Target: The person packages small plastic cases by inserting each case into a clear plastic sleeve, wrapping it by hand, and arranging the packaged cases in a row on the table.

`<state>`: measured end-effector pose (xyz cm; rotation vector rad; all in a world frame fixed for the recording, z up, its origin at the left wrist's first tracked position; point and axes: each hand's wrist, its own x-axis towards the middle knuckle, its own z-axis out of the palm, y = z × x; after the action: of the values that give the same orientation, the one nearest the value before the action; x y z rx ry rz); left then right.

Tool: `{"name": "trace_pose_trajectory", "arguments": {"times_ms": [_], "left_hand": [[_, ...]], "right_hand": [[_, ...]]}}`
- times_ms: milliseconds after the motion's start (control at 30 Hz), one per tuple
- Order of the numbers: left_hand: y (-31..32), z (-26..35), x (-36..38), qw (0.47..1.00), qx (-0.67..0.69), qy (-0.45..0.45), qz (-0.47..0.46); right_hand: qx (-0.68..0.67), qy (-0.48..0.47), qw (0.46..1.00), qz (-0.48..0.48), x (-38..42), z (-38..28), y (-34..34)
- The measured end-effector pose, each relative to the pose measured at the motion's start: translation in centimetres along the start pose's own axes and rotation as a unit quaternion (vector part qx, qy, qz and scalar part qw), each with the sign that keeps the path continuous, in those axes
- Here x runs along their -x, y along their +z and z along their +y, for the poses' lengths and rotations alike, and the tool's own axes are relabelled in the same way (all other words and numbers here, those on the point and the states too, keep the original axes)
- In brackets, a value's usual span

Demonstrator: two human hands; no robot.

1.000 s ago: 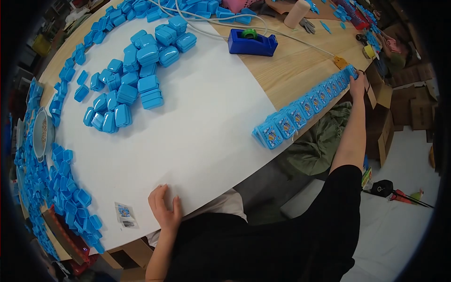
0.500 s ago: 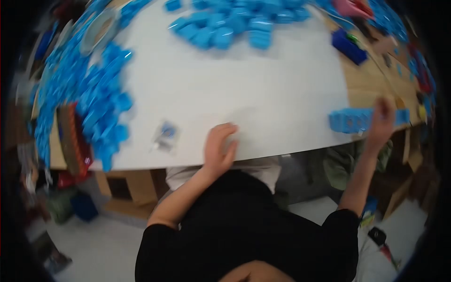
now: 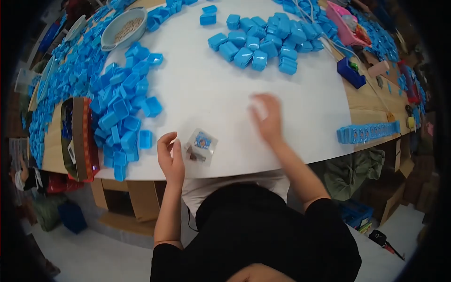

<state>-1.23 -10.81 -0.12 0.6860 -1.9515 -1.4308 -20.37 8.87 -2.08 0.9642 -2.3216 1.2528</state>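
Note:
My left hand is at the front of the white table surface, thumb apart from the fingers, holding nothing. Just right of it lies a small clear plastic packet with a blue printed picture and something dark inside. My right hand, slightly blurred, is over the middle of the surface with thumb and fingers apart and nothing between them. Beyond it sits a heap of closed blue boxes. Left of my left hand spreads a pile of open blue box halves.
A row of blue pieces lines the right front edge. Behind it are a dark blue bin and a pink basket. A grey bowl of small pieces stands back left, a brown-and-red box at far left. Cables cross the right.
My right hand has left the row of blue pieces and moved left to mid-table. My left hand is now left of the packet instead of right of it. The view has shifted.

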Motion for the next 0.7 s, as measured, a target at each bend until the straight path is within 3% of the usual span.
{"name": "trace_pose_trajectory", "arguments": {"times_ms": [33,67,133,167,233,333,400,433,567,633,700], "left_hand": [[0.5,0.2,-1.4,0.999,-0.022,0.000,-0.039],[1.3,0.3,-2.8,0.996,-0.046,0.000,-0.076],[3.8,0.5,-6.7,0.979,-0.135,0.087,-0.126],[5.1,0.4,-8.9,0.979,-0.133,0.093,-0.126],[8.1,0.2,-13.5,0.958,-0.157,0.190,-0.146],[12.8,0.7,-20.0,0.955,-0.166,0.195,-0.150],[15.6,0.8,-24.2,0.930,-0.201,0.256,-0.172],[17.1,1.0,-26.1,0.925,-0.218,0.265,-0.163],[22.2,1.5,-32.8,0.898,-0.285,0.292,-0.168],[25.0,0.7,-35.3,0.898,-0.319,0.241,-0.186],[27.5,0.2,-36.5,0.881,-0.350,0.249,-0.200]], "right_hand": [[0.015,0.056,0.996,0.062,-2.2,3.2,-1.5],[0.092,0.025,0.991,0.093,-5.0,6.4,-3.8],[0.122,0.064,0.981,0.133,-10.0,14.3,-7.4],[0.117,0.101,0.979,0.136,-12.6,18.0,-9.5],[0.096,0.195,0.967,0.135,-16.9,21.9,-12.2],[-0.001,0.244,0.957,0.160,-22.4,26.7,-14.1],[-0.162,0.302,0.928,0.144,-25.2,30.6,-14.7],[-0.162,0.302,0.929,0.142,-26.2,31.4,-14.7],[-0.263,0.406,0.875,-0.012,-29.3,32.7,-13.4],[-0.263,0.405,0.875,-0.039,-30.6,32.2,-11.7],[-0.253,0.401,0.876,-0.084,-31.6,30.7,-10.0]]}}
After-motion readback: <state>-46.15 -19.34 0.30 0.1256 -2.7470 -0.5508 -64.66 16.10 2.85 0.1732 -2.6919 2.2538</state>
